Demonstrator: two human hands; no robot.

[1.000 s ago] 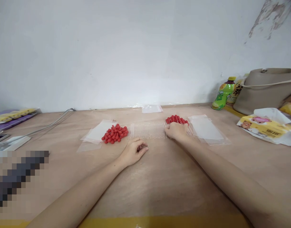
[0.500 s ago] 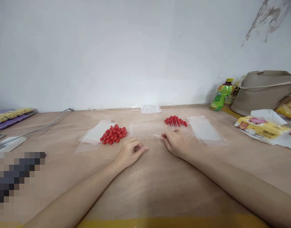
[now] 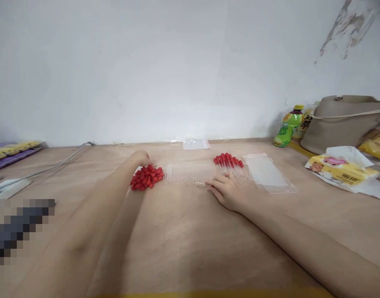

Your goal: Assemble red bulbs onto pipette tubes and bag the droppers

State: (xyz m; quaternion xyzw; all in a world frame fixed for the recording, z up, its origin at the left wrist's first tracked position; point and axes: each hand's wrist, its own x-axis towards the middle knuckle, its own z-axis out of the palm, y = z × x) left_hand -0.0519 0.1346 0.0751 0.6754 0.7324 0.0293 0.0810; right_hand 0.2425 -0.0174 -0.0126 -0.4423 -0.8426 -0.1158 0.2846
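My right hand (image 3: 224, 191) pinches a thin clear glass dropper tube (image 3: 201, 184), whose end points left past the fingertips. Just behind those fingers lie several droppers with red rubber bulbs (image 3: 227, 159) on their tubes. A long row of bare clear tubes (image 3: 188, 174) stretches leftward from there. My left hand (image 3: 140, 157) is over the far side of a pile of loose red rubber bulbs (image 3: 145, 178); its fingers are blurred and partly hidden, so their grip is unclear. My left forearm covers the clear bags seen there earlier.
Clear plastic bags (image 3: 267, 173) lie right of the capped droppers, and another bag (image 3: 196, 145) is by the wall. Farther right are a tissue pack (image 3: 342, 167), a green bottle (image 3: 287, 126) and a beige handbag (image 3: 339, 122). A grey cable (image 3: 59, 163) runs at left.
My left hand has moved away from me and left, from in front of the tubes to behind the red bulbs. My right hand has shifted slightly nearer and left, still with the tube.
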